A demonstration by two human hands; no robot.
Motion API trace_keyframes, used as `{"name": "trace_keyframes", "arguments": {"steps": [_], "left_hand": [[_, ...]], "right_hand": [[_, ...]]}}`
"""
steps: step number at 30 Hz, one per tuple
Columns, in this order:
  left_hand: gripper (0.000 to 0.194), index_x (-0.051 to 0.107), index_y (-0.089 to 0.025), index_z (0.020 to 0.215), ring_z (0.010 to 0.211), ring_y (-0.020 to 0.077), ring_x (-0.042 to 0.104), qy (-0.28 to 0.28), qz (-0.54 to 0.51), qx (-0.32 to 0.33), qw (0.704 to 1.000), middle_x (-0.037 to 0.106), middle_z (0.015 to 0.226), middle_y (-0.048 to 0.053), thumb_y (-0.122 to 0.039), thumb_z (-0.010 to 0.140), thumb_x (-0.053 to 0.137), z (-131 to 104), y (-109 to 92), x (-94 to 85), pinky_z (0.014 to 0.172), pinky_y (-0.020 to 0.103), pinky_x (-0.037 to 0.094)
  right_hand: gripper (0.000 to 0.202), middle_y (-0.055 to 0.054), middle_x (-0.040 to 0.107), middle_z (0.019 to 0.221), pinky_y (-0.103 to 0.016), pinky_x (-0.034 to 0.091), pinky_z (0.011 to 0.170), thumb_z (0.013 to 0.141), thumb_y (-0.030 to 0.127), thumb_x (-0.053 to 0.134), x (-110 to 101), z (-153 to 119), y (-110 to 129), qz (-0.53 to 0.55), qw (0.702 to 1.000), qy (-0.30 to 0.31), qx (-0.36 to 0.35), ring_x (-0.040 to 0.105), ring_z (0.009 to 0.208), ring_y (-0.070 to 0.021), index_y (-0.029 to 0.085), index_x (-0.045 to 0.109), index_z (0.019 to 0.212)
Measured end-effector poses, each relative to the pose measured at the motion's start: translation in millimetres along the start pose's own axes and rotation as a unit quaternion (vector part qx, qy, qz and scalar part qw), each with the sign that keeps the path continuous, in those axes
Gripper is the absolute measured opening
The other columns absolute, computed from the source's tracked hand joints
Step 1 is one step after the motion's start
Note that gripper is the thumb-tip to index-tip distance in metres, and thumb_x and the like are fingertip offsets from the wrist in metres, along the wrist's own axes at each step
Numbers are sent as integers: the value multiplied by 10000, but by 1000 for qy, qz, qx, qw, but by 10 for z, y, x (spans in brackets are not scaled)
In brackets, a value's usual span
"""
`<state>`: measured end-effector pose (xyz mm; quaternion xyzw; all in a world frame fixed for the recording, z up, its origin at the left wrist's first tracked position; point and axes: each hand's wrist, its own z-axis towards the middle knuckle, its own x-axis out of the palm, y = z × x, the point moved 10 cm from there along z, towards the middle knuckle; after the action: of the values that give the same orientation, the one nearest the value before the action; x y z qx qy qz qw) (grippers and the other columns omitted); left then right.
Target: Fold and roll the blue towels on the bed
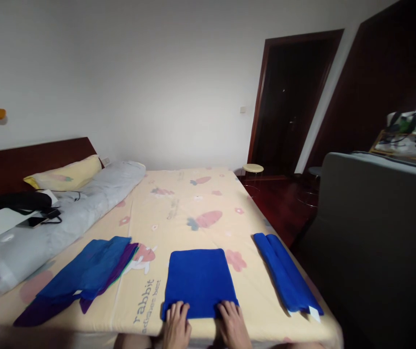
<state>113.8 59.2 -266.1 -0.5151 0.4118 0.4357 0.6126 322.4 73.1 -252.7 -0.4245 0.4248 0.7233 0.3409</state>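
Note:
A folded blue towel (200,274) lies flat on the bed in front of me, roughly square. My left hand (177,324) is at its near left corner, fingers curled over the near edge. At the near right corner my right hand (231,322) has its fingers bent over the edge in the same way; the thumbs are mostly hidden. To the right lie two rolled blue towels (284,274) side by side, with white tags at their near ends. On the left is a loose stack of blue and purple cloths (91,266).
The bed sheet (182,203) is printed with carrots and flowers. A grey quilt (84,208), a yellow pillow (66,174) and a black bag (15,201) lie at the left. Beyond the bed's right edge stand a round stool (253,168) and a dark grey panel (375,232).

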Motion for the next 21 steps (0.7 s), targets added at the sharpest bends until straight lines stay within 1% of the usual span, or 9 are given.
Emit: {"name": "trace_keyframes", "arguments": {"steps": [3, 5, 7, 9, 12, 15, 18, 20, 21], "left_hand": [[524, 577, -277, 1259, 1213, 262, 522, -21, 8, -7, 1000, 622, 1292, 67, -132, 776, 436, -104, 394, -255, 1009, 452, 400], [528, 595, -274, 1229, 1225, 257, 512, -36, 12, -6, 999, 621, 1294, 60, -107, 754, 437, -145, 532, -402, 1022, 464, 387], [526, 617, -290, 1180, 1240, 248, 504, -46, 2, 5, 999, 617, 1303, 36, -84, 730, 438, -146, 549, -513, 1040, 472, 374], [502, 637, -302, 1118, 1224, 230, 522, -49, -23, 26, 998, 637, 1270, 16, -71, 720, 435, -99, 499, -584, 1039, 456, 388], [420, 646, -285, 1073, 1093, 207, 613, -66, -72, 30, 995, 707, 1115, 26, -108, 754, 437, 63, 508, -674, 970, 399, 467], [352, 638, -248, 1066, 971, 189, 668, -112, -106, -12, 988, 728, 1031, 39, -177, 793, 428, 296, 667, -773, 868, 338, 533], [311, 636, -214, 1035, 950, 194, 669, -154, -100, -58, 981, 721, 1009, 56, -208, 807, 425, 488, 772, -863, 833, 332, 541], [310, 635, -193, 1045, 986, 229, 650, -182, -76, -85, 977, 708, 1025, 87, -217, 833, 409, 538, 728, -916, 861, 386, 520], [316, 635, -189, 1057, 1000, 241, 639, -192, -62, -89, 975, 700, 1036, 98, -219, 854, 394, 543, 643, -921, 875, 406, 506]], "right_hand": [[433, -54, 631, 1165, -374, 363, 893, 784, 191, 515, -191, -119, -363, 0, 1000, -12, 10, 543, 1029, -241, 277, 558, 1206], [424, -51, 630, 1160, -372, 355, 884, 788, 197, 518, -281, -138, -456, -1, 1000, -14, 6, 537, 1022, -235, 284, 559, 1201], [428, -48, 617, 1201, -376, 341, 890, 771, 164, 506, -339, -97, -453, -2, 1000, -13, 5, 525, 1041, -236, 291, 574, 1174], [433, -41, 623, 1204, -377, 334, 891, 743, 120, 479, -380, -6, -409, 5, 1000, -8, 8, 520, 1044, -236, 282, 597, 1127], [443, -44, 665, 1092, -377, 343, 883, 725, 115, 454, -457, 178, -400, 33, 999, -2, 31, 533, 994, -237, 250, 596, 1122], [407, -58, 670, 1049, -374, 369, 867, 791, 178, 435, -553, 351, -527, 58, 995, -18, 79, 552, 966, -236, 227, 568, 1173], [351, -76, 663, 1061, -381, 382, 850, 852, 221, 410, -631, 459, -652, 30, 991, -60, 118, 563, 967, -245, 220, 573, 1164], [346, -93, 649, 1082, -392, 384, 847, 860, 200, 397, -671, 491, -642, -2, 986, -98, 135, 561, 979, -255, 212, 575, 1156], [355, -99, 641, 1097, -394, 384, 852, 859, 178, 387, -677, 503, -585, -10, 984, -114, 135, 558, 987, -255, 210, 573, 1160]]}}
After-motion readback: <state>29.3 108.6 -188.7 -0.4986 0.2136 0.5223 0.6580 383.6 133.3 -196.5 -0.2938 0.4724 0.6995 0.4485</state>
